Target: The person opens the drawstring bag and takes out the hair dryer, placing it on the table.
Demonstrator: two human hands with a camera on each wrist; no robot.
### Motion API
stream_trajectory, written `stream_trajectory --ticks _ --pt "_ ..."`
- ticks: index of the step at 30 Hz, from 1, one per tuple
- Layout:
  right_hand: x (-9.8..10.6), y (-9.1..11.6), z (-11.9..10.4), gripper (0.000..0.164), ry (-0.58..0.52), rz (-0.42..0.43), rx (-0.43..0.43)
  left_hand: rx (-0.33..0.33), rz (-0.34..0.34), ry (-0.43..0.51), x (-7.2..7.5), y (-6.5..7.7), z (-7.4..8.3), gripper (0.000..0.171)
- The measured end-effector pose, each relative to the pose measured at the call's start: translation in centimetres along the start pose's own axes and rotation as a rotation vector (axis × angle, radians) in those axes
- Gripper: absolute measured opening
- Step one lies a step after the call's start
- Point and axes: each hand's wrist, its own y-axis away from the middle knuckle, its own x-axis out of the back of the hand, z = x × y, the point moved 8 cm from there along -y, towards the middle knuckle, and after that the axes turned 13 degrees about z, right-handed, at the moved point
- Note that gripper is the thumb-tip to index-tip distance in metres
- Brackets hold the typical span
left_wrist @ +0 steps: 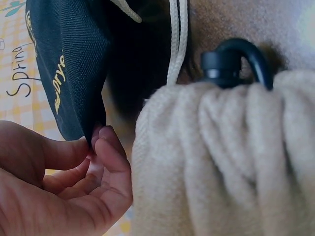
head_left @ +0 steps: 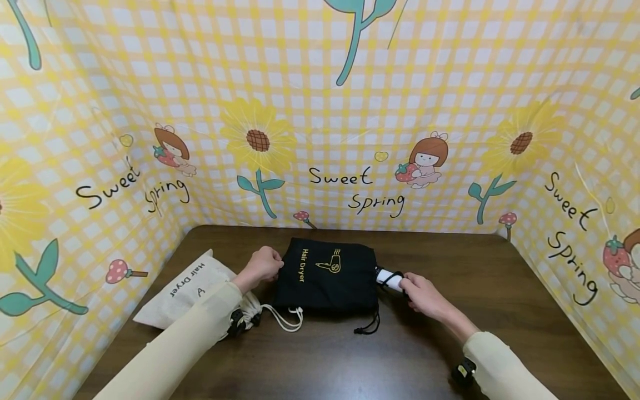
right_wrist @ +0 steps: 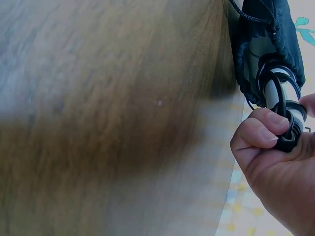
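Observation:
A black drawstring bag [head_left: 345, 283] printed "Hair Dryer" in yellow lies in the middle of the table. My left hand [head_left: 260, 265] pinches its closed left edge; in the left wrist view the thumb and fingertips meet on the black cloth [left_wrist: 81, 73]. From the bag's mouth on the right sticks out a white hair dryer handle [head_left: 389, 279] wound with black cord. My right hand [head_left: 425, 294] grips the handle's outer end. In the right wrist view the fingers curl round the handle and cord [right_wrist: 279, 93]. The rest of the dryer is hidden inside the bag.
A cream drawstring bag [head_left: 175, 294], also marked "Hair Dryer", lies at the left, partly under my left forearm. Its white cord [head_left: 287, 322] trails toward the black bag. Yellow checked cloth [head_left: 340, 122] walls the brown table [head_left: 330, 361] at the back and sides.

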Motion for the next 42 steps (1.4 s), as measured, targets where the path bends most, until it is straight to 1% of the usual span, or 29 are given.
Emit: stream_trajectory --ticks 5,9,15,18,22,29,35,42 --pt "0.1 0.1 -0.1 0.034 -0.001 0.002 -0.004 -0.006 0.003 -0.006 0.0 0.0 0.1 0.033" --pt "0.1 0.1 -0.2 0.031 -0.015 -0.003 0.0 -0.02 -0.018 -0.005 -0.2 0.2 0.4 0.031" --pt "0.0 0.0 -0.3 0.03 -0.033 -0.002 0.008 -0.031 -0.064 -0.012 -0.9 0.4 0.7 0.046" --pt "0.0 -0.1 -0.3 0.03 -0.037 -0.003 0.002 -0.055 -0.08 -0.004 -1.2 0.5 0.9 0.051" --pt "-0.1 -0.1 -0.3 0.031 -0.034 0.001 -0.006 -0.074 -0.073 0.015 -1.2 0.5 1.0 0.051" --pt "-0.1 -0.1 0.2 0.033 -0.036 0.016 -0.039 -0.102 -0.053 -0.005 -1.0 0.3 1.2 0.051" --pt "0.0 0.1 0.3 0.031 -0.049 0.007 -0.041 -0.112 -0.066 0.006 -1.0 0.3 1.2 0.052" --pt "0.2 0.1 0.6 0.03 -0.034 0.026 -0.059 -0.116 -0.078 0.018 -0.8 0.3 1.1 0.053"
